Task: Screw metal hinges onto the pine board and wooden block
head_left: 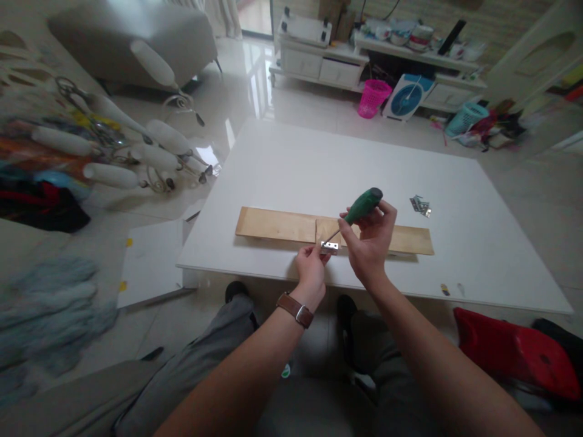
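My right hand (370,246) is closed around the green handle of a screwdriver (363,205). The screwdriver tilts down to the left, its tip at the left end of a small shiny metal plate with holes (330,246). My left hand (312,267), wearing a brown-strapped watch (296,309), pinches that plate at its left side. The plate sits at the near edge of a short wooden piece (327,229), which lies across a long light wooden board (277,224). Whether a screw is under the tip is too small to tell. My right hand hides part of the board.
The wood lies on a white table (291,164). Several loose metal plates and screws (421,205) lie at the right, and small items (445,289) near the front edge. A red plastic seat (514,352) stands front right, a white panel (152,264) at left.
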Available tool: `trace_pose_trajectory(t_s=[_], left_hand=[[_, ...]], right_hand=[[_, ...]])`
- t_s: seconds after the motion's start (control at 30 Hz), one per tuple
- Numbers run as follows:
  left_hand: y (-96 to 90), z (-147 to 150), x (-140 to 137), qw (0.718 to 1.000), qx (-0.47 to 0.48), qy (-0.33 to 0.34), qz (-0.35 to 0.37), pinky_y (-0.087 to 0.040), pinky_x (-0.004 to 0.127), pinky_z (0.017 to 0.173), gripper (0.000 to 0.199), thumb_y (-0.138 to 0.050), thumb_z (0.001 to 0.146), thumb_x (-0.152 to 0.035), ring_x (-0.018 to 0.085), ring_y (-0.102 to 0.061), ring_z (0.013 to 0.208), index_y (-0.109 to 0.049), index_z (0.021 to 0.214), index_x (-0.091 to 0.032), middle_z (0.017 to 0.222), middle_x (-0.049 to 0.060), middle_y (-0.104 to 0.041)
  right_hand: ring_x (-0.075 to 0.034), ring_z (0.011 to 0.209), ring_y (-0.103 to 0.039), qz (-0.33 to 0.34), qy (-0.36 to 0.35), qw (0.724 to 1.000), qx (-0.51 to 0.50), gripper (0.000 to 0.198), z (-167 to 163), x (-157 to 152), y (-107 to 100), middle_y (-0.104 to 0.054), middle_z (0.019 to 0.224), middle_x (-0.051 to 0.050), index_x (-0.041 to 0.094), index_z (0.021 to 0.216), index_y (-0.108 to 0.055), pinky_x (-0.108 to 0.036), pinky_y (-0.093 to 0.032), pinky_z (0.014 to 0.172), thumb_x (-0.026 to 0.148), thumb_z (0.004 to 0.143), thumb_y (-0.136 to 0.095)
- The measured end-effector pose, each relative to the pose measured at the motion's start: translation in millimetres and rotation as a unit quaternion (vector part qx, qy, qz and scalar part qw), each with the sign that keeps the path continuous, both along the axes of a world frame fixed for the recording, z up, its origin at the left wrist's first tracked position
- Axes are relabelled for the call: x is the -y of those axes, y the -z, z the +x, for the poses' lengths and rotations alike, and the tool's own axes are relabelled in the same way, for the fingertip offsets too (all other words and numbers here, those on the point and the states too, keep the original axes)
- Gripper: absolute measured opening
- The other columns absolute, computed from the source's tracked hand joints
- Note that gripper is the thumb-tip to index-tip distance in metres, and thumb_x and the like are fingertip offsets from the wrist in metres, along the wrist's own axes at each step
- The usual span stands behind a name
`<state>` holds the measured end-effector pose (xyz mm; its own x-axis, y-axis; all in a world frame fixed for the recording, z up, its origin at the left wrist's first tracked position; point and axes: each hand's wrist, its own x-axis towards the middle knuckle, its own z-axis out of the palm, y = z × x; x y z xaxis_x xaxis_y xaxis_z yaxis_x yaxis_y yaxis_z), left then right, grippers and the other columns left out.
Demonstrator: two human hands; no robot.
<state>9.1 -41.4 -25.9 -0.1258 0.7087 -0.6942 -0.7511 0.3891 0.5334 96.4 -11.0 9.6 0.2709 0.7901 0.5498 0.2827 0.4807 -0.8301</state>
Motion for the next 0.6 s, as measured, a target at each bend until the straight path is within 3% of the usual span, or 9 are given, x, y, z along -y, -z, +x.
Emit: trace_pose_trajectory(t_s=[0.2, 0.33, 0.6], left_hand=[[2.2, -0.2, 0.0, 1.0, -0.001, -0.004, 0.0, -0.057, 0.028, 0.086, 0.024, -0.076, 0.094, -0.012, 0.012, -0.069, 0.072, -0.059, 0.079, -0.018, 0.078, 0.001, -0.07], [0.1, -0.6, 0.0, 1.0, 0.001, -0.001, -0.005, -0.058, 0.027, 0.084, 0.024, -0.075, 0.095, -0.012, 0.011, -0.069, 0.071, -0.059, 0.079, -0.018, 0.077, 0.001, -0.07], [-1.5, 0.3, -0.2, 1.0, -0.006, -0.006, -0.012, -0.058, 0.029, 0.086, 0.024, -0.073, 0.096, -0.01, 0.011, -0.068, 0.07, -0.058, 0.079, -0.017, 0.076, 0.001, -0.069]], right_hand=[[-0.02, 0.091, -0.076, 0.007, 0.0, 1.0, 0.001, 0.058, -1.1, 1.9, -1.8, -0.065, 0.102, 0.002, 0.038, 0.136, -0.047, -0.04, -0.068, 0.085, 0.028, 0.089, -0.08], [-0.021, 0.1, -0.078, -0.005, -0.03, 0.999, -0.014, 0.048, -1.7, 3.4, -1.3, -0.071, 0.111, -0.002, 0.035, 0.136, -0.045, -0.043, -0.067, 0.09, 0.029, 0.096, -0.07], [-0.019, 0.091, -0.076, 0.002, 0.006, 1.0, -0.004, 0.061, -1.1, 0.0, -0.4, -0.066, 0.104, 0.002, 0.037, 0.133, -0.046, -0.038, -0.067, 0.083, 0.029, 0.086, -0.083]])
